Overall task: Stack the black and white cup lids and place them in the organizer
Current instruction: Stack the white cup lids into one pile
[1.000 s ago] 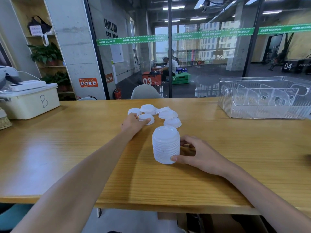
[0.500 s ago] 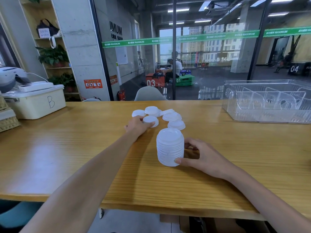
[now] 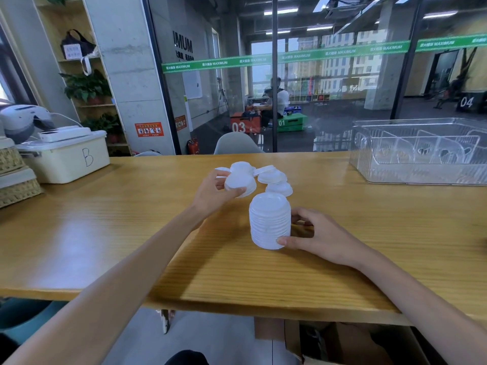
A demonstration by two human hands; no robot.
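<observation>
A tall stack of white cup lids (image 3: 269, 222) stands upright on the wooden table (image 3: 105, 233). My right hand (image 3: 313, 237) holds its right side, thumb low at the front and fingers curled round the back. My left hand (image 3: 212, 192) pinches a single white lid (image 3: 241, 183) and holds it lifted just above the table, up and left of the stack. Several loose white lids (image 3: 271, 176) lie behind the stack. The clear plastic organizer (image 3: 419, 152) with dividers sits at the far right. No black lids are in view.
A white box marked B (image 3: 67, 156) and woven baskets (image 3: 15, 177) stand at the table's left end. A glass wall and a grey chair (image 3: 235, 143) lie beyond the far edge. The table's front edge runs near my forearms.
My left hand has picked one white lid up from the loose pile and raised it off the table. My right hand has stayed on the stack.
</observation>
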